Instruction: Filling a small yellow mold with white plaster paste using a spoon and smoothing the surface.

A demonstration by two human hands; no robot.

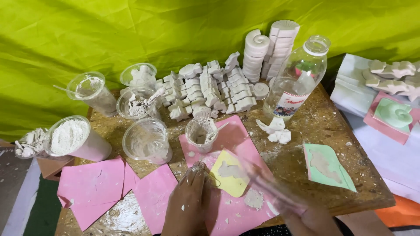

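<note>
A head-worn camera looks down on a wooden table [332, 144] dusted with white powder, against a lime-green cloth backdrop [87, 35]. At the near edge, the person's left hand [189, 199] rests flat on a pink sheet [238, 140], fingers together and tips dusted white, touching the left edge of a yellow mould [232, 177] that has a white animal-shaped filling; its grip holds nothing. The right hand [280, 196] is blurred by motion just right of the mould, and seems to hold a thin stick, though I cannot tell for sure how its grip is set. A small heap of white powder [253, 199] lies on the pink sheet just near of the mould. A clear cup [201, 133] smeared with white paste stands just beyond the mould. To the left are more clear cups, one full of white powder [70, 137]. At the far side, rows of white plaster figures [210, 89] stand stacked, beside a clear plastic bottle [299, 78]. A green mould [328, 166] lies to the right, well apart from the hands
</note>
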